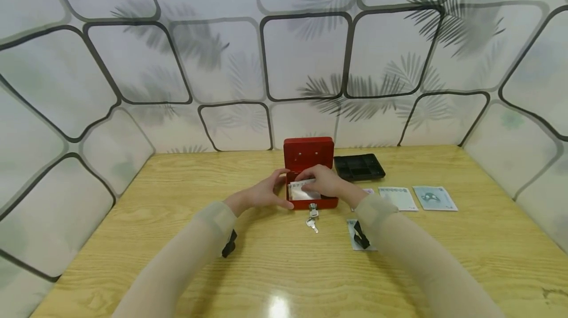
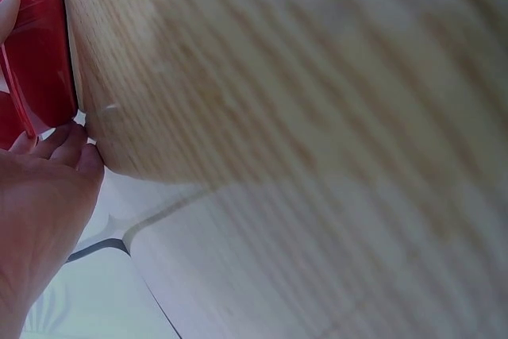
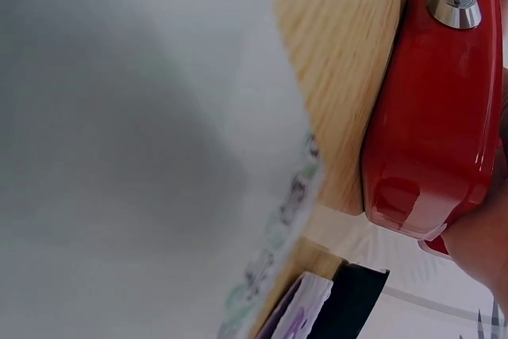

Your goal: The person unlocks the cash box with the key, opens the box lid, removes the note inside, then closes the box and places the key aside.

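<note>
A small red cash box [image 1: 321, 203] stands with its lid [image 1: 308, 150] raised at the back of the table. My left hand [image 1: 262, 193] grips its left end, thumb at the front corner and fingers toward the back. In the left wrist view, fingertips touch the red end of the box. My right hand [image 1: 328, 181] reaches into the box from the right. It holds a pale printed paper slip [image 1: 300, 192] between thumb and fingers; the fingertips are partly hidden behind it. A key sits in the front lock [image 1: 313, 207], with another key [image 1: 312, 224] hanging from it.
Right of the box lies a black compartment tray [image 1: 359, 166]. Printed paper slips lie on the wooden table [image 1: 177, 194]: a pale one [image 1: 398, 198], a bluish one [image 1: 435, 198], and another [image 1: 352, 239] under the right forearm. A patterned wall borders the table's back edge.
</note>
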Demonstrator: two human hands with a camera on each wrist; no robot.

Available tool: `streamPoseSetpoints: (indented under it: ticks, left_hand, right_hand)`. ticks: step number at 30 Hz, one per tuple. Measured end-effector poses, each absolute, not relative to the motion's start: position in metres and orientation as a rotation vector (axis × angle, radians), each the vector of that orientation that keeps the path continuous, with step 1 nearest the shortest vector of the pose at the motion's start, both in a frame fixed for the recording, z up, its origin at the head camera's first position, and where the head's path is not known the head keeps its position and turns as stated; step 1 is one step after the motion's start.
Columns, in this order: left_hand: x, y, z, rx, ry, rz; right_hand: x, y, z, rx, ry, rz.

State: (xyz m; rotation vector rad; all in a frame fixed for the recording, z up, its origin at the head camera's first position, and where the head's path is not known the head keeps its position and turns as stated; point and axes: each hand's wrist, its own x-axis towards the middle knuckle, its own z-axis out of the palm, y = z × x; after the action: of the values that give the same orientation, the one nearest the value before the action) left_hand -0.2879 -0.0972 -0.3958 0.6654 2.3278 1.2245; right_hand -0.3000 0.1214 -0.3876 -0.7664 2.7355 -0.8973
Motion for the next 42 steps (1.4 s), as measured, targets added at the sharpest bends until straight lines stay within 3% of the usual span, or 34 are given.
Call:
streamPoseSetpoints:
  ticks: [26,42]
  left_hand:
    - [-0.286,-0.096,-0.395,0.633,2.346,1.218]
    - [-0.284,-0.095,-0.394,0.636,2.359,1.223]
  right_hand:
    - [-0.304,0.129,-0.388,-0.8,2.692,-1.154]
    - [-0.299,0.157,-0.357,-0.723,2.649,-1.29]
